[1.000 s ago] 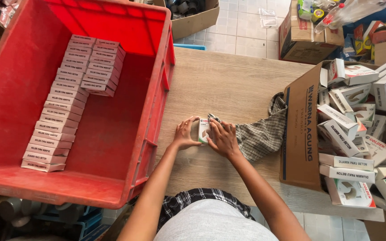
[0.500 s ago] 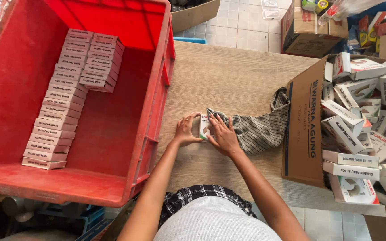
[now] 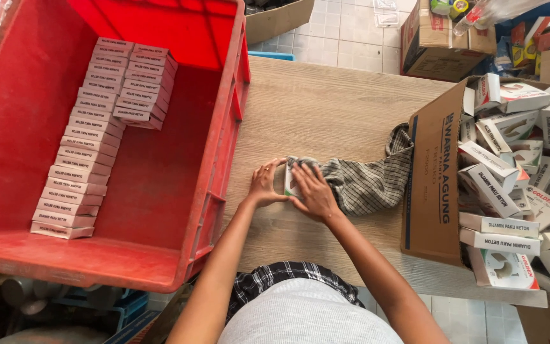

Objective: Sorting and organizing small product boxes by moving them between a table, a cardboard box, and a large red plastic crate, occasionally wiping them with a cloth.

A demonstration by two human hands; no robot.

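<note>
on the wooden table (image 3: 326, 108) (tiled floor (image 3: 351, 38) beyond), both hands (image 3: 263, 185) (image 3: 313, 191) hold a small box (image 3: 291, 181).

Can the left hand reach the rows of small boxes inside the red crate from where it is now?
Probably yes. The left hand rests on the small box on the table, beside the red crate. The crate is open on top, so only its wall stands before the rows of boxes.

Bright, even daylight, soft shadows, sharp focus, slight wide-angle bending at edges.

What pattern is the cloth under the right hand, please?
The cloth is grey-and-white checked; head view.
</note>
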